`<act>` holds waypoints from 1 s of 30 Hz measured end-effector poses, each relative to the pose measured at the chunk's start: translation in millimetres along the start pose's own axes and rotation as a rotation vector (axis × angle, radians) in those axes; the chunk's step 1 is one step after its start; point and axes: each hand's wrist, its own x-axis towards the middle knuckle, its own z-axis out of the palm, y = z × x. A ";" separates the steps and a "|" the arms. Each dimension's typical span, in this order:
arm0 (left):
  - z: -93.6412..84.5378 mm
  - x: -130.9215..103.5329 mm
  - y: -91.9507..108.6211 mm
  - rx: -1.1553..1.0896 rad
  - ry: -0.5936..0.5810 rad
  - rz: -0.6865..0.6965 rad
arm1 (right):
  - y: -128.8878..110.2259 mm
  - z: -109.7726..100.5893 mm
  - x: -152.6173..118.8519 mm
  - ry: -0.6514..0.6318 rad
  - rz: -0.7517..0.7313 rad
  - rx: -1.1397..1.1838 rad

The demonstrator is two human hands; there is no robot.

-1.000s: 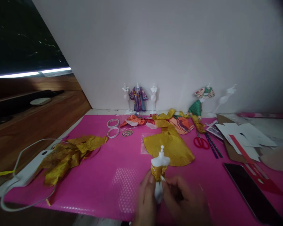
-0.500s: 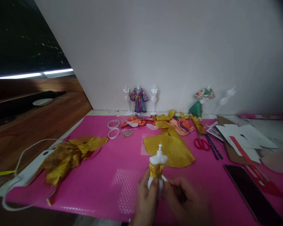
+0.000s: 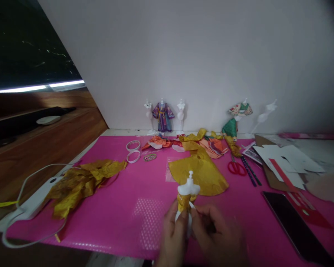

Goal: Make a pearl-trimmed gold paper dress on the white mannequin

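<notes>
A small white mannequin (image 3: 188, 188) with a yellow-gold bodice (image 3: 183, 202) stands upright between my hands, low in the middle of the view. My left hand (image 3: 174, 233) grips its lower body, thumb in front. At its right side, the fingers of my right hand (image 3: 211, 230) are pinched together on a thin white piece (image 3: 192, 205) against the bodice. Both hands are somewhat blurred. Just behind the mannequin a gold fabric piece (image 3: 203, 174) lies flat on the pink mat (image 3: 111, 211).
Crumpled gold fabric (image 3: 86, 181) and a white power strip (image 3: 40, 202) lie left. Two tape rolls (image 3: 133, 156) are at centre left. Red scissors (image 3: 236, 168), a phone (image 3: 295, 226) and white papers (image 3: 281, 159) lie right. Dressed mannequins (image 3: 163, 115) stand by the wall.
The mannequin has shifted slightly right and tilts a little differently. The white piece and my right fingertips have moved slightly up and left across the bodice. The camera view has shifted a little.
</notes>
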 end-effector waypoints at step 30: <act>2.3 1.6 -1.2 0.178 0.016 0.130 | 4.5 -4.1 18.7 -0.006 -0.099 0.022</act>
